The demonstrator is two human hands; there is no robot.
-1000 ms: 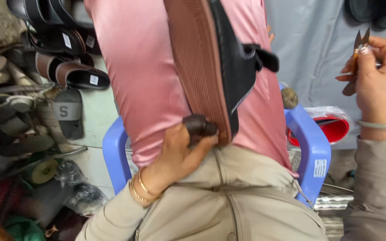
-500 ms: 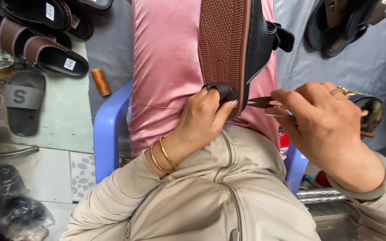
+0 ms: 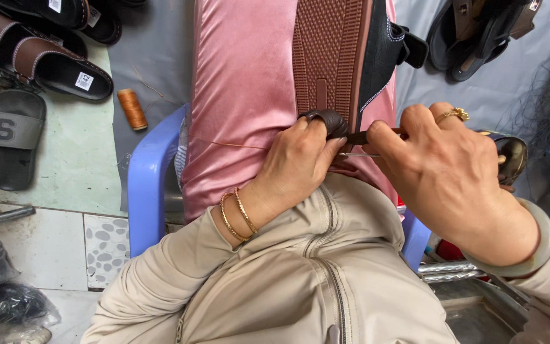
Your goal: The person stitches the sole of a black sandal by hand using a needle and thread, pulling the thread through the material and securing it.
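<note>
My left hand [image 3: 297, 162] grips the near end of a brown-soled sandal [image 3: 335, 60] that lies sole up on my pink-clad lap [image 3: 240, 83]. The sandal has a black upper with white stitching and a dark brown strap end under my thumb. My right hand [image 3: 444, 172] is closed on a thin metal tool [image 3: 359, 153] whose tip meets the sandal's edge beside my left fingers. A fine tan thread [image 3: 230, 144] runs from my left hand across the pink cloth. Both wrists wear bangles.
A blue plastic chair [image 3: 148, 172] frames my lap. A spool of orange-brown thread [image 3: 132, 108] lies on the floor to the left. Brown and black sandals [image 3: 39, 57] and a grey slide [image 3: 6, 137] sit at upper left. More dark sandals [image 3: 479, 32] lie at upper right.
My right hand came down from the upper right with the tool and now presses it against the sandal's edge. The view has shifted lower and closer; my left hand keeps its hold.
</note>
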